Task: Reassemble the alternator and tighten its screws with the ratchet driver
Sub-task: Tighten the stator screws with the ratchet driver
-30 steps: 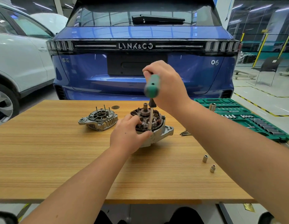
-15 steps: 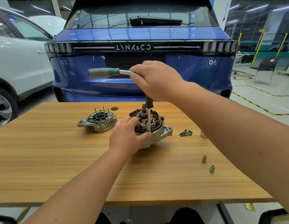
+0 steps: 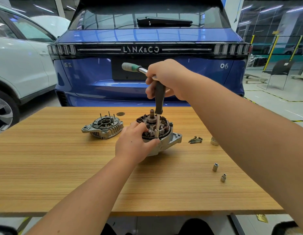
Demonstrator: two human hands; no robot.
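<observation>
Gripping ratchet driver (image 3: 157, 99) upright on alternator (image 3: 161, 133), right hand (image 3: 166, 78) above.

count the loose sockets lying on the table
3: two small sockets near the right edge, one just behind the other; a larger socket farther back, partly hidden by the right forearm.

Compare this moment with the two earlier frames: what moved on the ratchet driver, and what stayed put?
The ratchet driver swung: its green handle, pointing toward the camera a second ago, went round to the left and now points left and away. The right hand kept gripping its head, the socket staying on the same screw. The left hand still holds the alternator; the rear cover, loose screws and small sockets have not moved.
</observation>
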